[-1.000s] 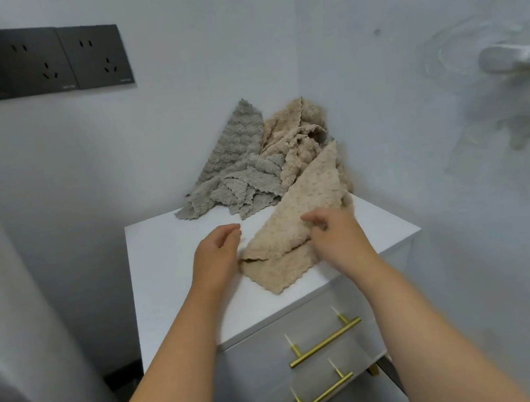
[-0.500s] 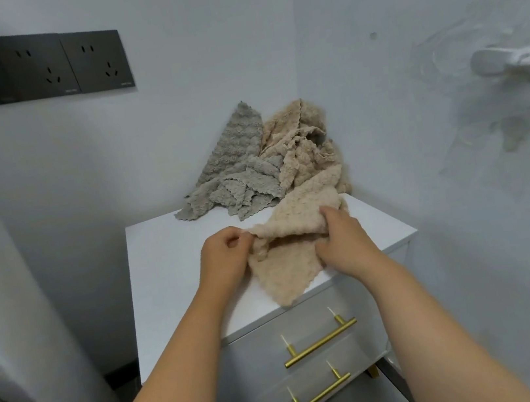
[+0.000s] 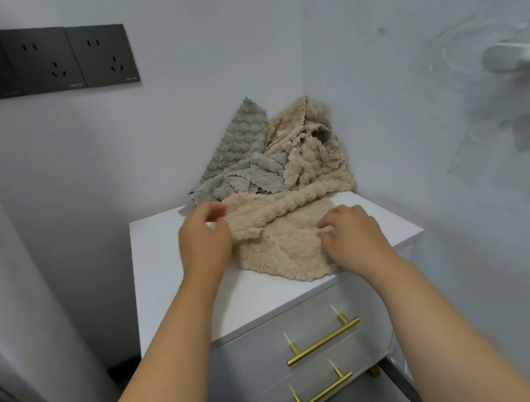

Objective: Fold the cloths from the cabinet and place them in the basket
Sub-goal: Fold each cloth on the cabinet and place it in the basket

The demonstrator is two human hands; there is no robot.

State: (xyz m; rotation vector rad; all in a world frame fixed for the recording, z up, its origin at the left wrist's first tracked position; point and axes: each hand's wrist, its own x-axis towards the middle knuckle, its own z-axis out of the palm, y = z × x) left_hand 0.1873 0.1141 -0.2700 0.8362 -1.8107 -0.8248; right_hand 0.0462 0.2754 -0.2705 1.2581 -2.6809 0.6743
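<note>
Now left hand (image 3: 206,242) and right hand (image 3: 353,237) — curled — grip cloth (image 3: 287,252).

Home room corner: white drawer cabinet (image 3: 161,250) w/ brass handles (image 3: 322,342), black wall sockets (image 3: 40,62).

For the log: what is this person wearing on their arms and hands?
Nothing visible. Left hand and right hand are ungloved; left forearm and right forearm are bare to the frame's edge. No sleeves, watch, bracelets or rings show.

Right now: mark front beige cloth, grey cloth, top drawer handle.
front beige cloth (image 3: 285,253): head view, lower flat layer.
grey cloth (image 3: 246,128): head view, raised corner.
top drawer handle (image 3: 322,342): head view, bar middle.
</note>
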